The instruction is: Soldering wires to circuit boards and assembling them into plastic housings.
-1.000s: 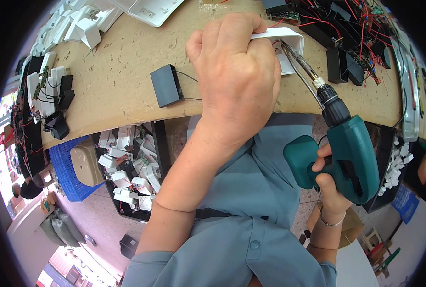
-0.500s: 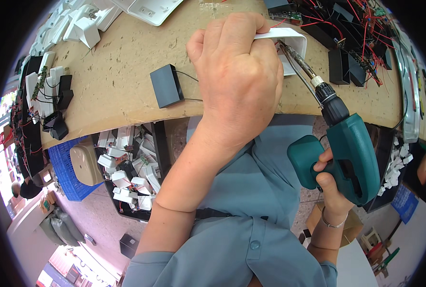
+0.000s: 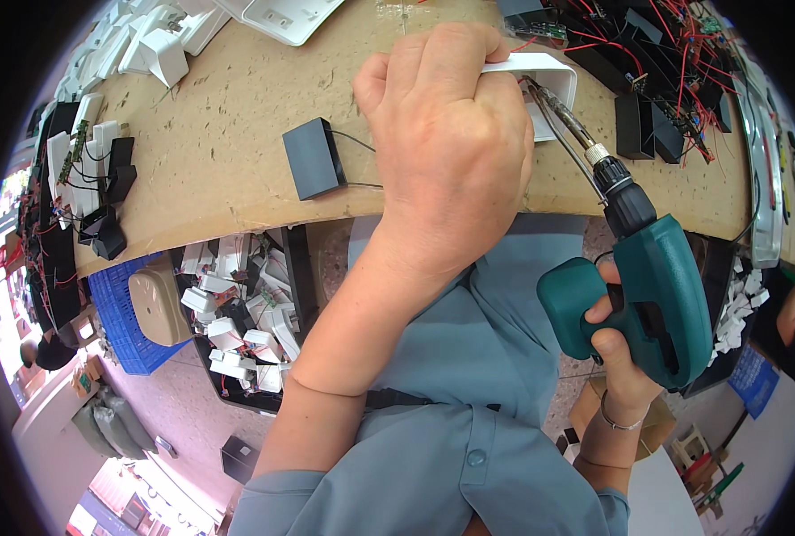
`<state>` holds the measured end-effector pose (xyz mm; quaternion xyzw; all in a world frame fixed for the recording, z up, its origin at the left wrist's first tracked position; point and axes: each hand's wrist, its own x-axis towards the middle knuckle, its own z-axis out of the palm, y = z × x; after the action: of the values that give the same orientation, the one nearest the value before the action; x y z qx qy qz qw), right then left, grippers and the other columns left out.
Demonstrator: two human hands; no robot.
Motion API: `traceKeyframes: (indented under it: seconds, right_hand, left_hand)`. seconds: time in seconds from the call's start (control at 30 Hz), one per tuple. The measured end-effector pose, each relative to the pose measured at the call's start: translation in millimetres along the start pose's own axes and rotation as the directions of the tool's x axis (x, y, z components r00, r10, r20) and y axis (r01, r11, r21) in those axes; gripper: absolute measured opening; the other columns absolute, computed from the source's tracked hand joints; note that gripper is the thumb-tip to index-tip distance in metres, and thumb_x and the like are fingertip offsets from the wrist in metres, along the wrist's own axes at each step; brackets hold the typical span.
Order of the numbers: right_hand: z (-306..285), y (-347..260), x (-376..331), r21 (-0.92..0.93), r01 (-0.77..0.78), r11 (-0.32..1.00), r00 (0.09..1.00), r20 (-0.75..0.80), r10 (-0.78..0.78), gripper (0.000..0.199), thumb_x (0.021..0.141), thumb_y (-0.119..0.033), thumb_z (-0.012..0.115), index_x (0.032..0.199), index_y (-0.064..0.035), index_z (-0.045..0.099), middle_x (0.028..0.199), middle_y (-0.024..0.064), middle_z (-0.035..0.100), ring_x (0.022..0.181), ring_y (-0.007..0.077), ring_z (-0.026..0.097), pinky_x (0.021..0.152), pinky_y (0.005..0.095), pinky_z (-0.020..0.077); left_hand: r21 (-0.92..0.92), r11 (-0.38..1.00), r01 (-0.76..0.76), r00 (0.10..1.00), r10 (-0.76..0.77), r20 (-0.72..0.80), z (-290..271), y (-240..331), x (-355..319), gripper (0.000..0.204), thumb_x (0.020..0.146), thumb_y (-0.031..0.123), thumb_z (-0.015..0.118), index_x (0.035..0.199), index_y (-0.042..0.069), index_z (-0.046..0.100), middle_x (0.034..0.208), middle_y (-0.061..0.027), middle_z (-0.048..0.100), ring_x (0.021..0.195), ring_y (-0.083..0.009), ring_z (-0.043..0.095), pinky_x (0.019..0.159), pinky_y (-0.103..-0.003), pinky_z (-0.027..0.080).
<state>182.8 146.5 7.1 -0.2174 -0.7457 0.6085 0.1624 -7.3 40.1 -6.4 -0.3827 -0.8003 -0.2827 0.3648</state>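
Note:
My left hand (image 3: 451, 143) is closed on a white plastic housing (image 3: 558, 82), its fingers over the near-left edge. The hand covers much of the housing. In my right hand (image 3: 619, 350) is a green pistol-shaped soldering gun (image 3: 661, 295), gripped by its handle. A thin feed tube runs beside its metal barrel, and the tip reaches into the open side of the housing. What the tip touches there is too small to make out. Left of my left hand lies a small black box (image 3: 313, 159), with two dark wires running from it under that hand.
Black housings with red wires and circuit boards (image 3: 656, 89) crowd the table's far right. White plastic shells (image 3: 161, 54) are heaped at the far left. Below the table edge stand a bin of white parts (image 3: 246, 330) and a blue crate (image 3: 116, 304).
My left hand and the white housing have shifted very slightly right. The soldering gun has moved a little with them, its tip still inside the housing.

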Motion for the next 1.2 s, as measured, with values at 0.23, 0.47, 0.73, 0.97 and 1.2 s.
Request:
traceKeyframes:
  seconds: [0.23,0.47,0.73,0.97,1.2]
  right_hand:
    - [-3.9,-0.5,-2.3,-0.055,-0.016,0.998,1.0,0.018,0.017,0.057,0.07,-0.02,0.072,0.113,0.0068,0.046,0.102,0.0176,0.057,0.07,0.0133,0.056,0.068,0.0264,0.0453]
    - [-0.4,-1.4,0.1,-0.037,0.033,0.999,0.999,0.009,-0.033,0.052,0.071,-0.02,0.071,0.11,0.0061,0.047,0.099,0.0154,0.056,0.068,0.0133,0.055,0.064,0.0254,0.0439]
    - [-1.5,-1.7,-0.2,-0.036,-0.003,0.999,0.999,0.042,0.004,0.049,0.071,-0.017,0.071,0.108,0.0058,0.048,0.095,0.0131,0.056,0.068,0.013,0.053,0.063,0.0257,0.0438]
    - [-1.5,-4.9,-1.0,-0.052,-0.013,0.999,0.999,0.028,0.015,0.045,0.071,-0.016,0.071,0.104,0.0055,0.05,0.091,0.0117,0.056,0.068,0.0133,0.053,0.063,0.026,0.0441]
    - [-0.7,-4.9,-1.5,-0.055,0.014,0.998,1.0,0.017,-0.013,0.047,0.071,-0.017,0.071,0.106,0.0064,0.05,0.093,0.0135,0.058,0.068,0.0134,0.054,0.065,0.0262,0.0448]
  left_hand:
    - [-0.015,1.0,-0.007,1.0,0.007,-0.026,-1.2,-0.4,0.8,0.006,0.059,0.0,0.056,0.064,0.0,0.054,0.086,-0.0045,0.053,0.078,-0.0205,0.047,0.072,-0.034,0.03]
    - [-0.028,1.0,-0.002,1.0,0.001,-0.024,-0.7,-0.3,0.6,0.005,0.059,0.0,0.056,0.064,0.0,0.054,0.086,-0.0049,0.053,0.077,-0.0208,0.047,0.071,-0.035,0.03]
    - [-0.013,1.0,-0.012,1.0,0.012,-0.011,-0.9,-0.8,0.5,0.005,0.059,0.0,0.056,0.063,0.0,0.053,0.086,-0.0053,0.053,0.077,-0.0208,0.047,0.071,-0.035,0.03]
    - [-0.013,1.0,-0.011,1.0,0.011,-0.01,-0.4,-0.8,-0.2,0.005,0.058,0.001,0.055,0.063,0.0,0.053,0.086,-0.0056,0.053,0.078,-0.021,0.047,0.071,-0.035,0.03]
    - [-0.004,1.0,-0.016,0.999,0.016,-0.03,0.1,-1.4,-0.4,0.006,0.057,0.001,0.056,0.062,0.0,0.053,0.086,-0.006,0.052,0.079,-0.0213,0.047,0.071,-0.035,0.03]
